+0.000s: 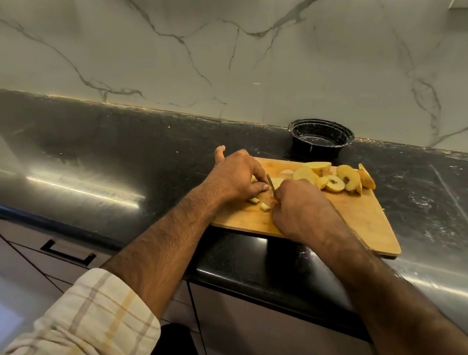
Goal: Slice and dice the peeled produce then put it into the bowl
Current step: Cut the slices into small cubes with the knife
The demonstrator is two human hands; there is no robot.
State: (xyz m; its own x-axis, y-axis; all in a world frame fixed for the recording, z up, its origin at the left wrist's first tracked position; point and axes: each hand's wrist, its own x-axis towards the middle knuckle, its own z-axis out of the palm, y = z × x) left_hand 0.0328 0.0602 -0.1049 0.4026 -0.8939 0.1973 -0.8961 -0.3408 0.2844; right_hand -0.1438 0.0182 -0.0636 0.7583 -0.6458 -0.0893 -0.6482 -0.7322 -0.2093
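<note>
Observing from the left: table (90,150), dark and glossy, carrying the wooden cutting board (363,214).

Left hand (234,177) resting on the board's near-left part, fingers (262,187) curled down and pinning the slice being diced (277,181), thumb lifted clear to the left. Two small cut cubes (258,203) lying just below that hand.

Knife blade (270,183) showing only as a thin dark strip between the hands, running near-to-far, crossing the pale slice. Slice mostly hidden; long axis not determinable.

Right hand (300,207) closed round the knife handle, handle itself out of sight.

Remaining slices (335,179) heaped on the board's far-right part, some with core hollows facing up, long sides running mostly left to right. Black bowl (321,137) standing beyond the board against the wall, holding no fruit as yet.

Judging the dicing barely begun. Recommending: keeping the left fingertips tucked back from the blade, cutting straight down in even steps, shifting the pinning fingers away after each cut.
</note>
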